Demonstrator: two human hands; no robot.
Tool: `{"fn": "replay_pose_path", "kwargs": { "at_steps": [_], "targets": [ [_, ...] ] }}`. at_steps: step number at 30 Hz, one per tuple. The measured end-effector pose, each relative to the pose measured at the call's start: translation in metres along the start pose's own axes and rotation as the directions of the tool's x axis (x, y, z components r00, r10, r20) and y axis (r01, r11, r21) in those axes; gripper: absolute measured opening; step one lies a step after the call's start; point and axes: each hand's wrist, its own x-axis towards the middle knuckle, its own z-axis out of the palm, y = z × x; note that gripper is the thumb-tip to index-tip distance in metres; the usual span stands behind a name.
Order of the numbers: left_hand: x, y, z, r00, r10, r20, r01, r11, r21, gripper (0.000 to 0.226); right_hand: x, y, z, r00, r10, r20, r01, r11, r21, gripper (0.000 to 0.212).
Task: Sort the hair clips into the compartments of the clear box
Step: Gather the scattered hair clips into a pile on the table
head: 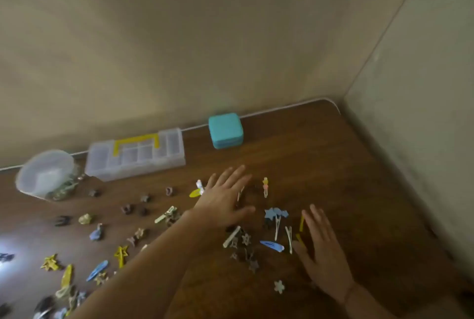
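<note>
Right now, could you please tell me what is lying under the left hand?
The left hand, fingers spread, covers part of a pale clip on the wooden table; only its end shows by the fingers. Whatever else lies under the palm is hidden.

This looks like a room in a home. A brown wood-grain table [320, 154] with a rounded corner is pushed into the corner of two plain beige walls [179, 36]. Small household things lie on it: scattered hair clips [120, 254], a clear box [136, 155] with a yellow handle, a teal case [225, 130] and a round plastic tub [46, 173] at the far left.
</note>
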Motion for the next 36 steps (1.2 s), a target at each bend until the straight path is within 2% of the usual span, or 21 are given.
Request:
{"fn": "replay_pose_path", "kwargs": {
  "at_steps": [2,4,7,10,14,21,30,36],
  "targets": [
    [0.025,-0.001,0.006,0.997,0.079,-0.022,-0.079,0.997,0.010,0.082,0.000,-0.001,0.014,0.998,-0.054,-0.021,0.054,0.999,0.005,0.071],
    [0.048,-0.002,0.008,0.989,0.147,0.012,-0.147,0.989,0.003,0.080,0.001,-0.006,0.025,0.998,-0.052,-0.031,0.053,0.998,0.019,0.068],
    [0.064,0.004,0.019,0.952,0.280,0.127,-0.284,0.959,0.016,0.077,0.008,-0.012,0.029,0.996,-0.077,-0.040,0.078,0.997,0.018,0.070],
    [0.059,0.004,0.029,0.913,0.371,0.168,-0.378,0.926,0.007,0.075,0.015,-0.017,0.028,0.993,-0.115,-0.024,0.117,0.991,0.072,0.068],
    [0.030,0.001,0.041,0.876,0.460,0.142,-0.463,0.886,-0.017,0.076,0.018,-0.026,0.030,0.983,-0.180,0.047,0.174,0.978,0.114,0.071],
    [-0.032,-0.021,0.055,0.874,0.478,0.082,-0.481,0.877,0.014,0.073,-0.001,-0.064,0.049,0.965,-0.232,0.123,0.210,0.963,0.170,0.076],
    [-0.119,-0.060,0.065,0.918,0.393,0.050,-0.395,0.919,0.021,0.068,-0.042,-0.131,0.093,0.957,-0.260,0.124,0.228,0.947,0.225,0.076],
    [-0.164,-0.089,0.067,0.916,0.388,-0.099,-0.390,0.921,-0.007,0.058,-0.054,-0.162,0.111,0.926,-0.323,0.195,0.274,0.931,0.240,0.075]
  ]
}}
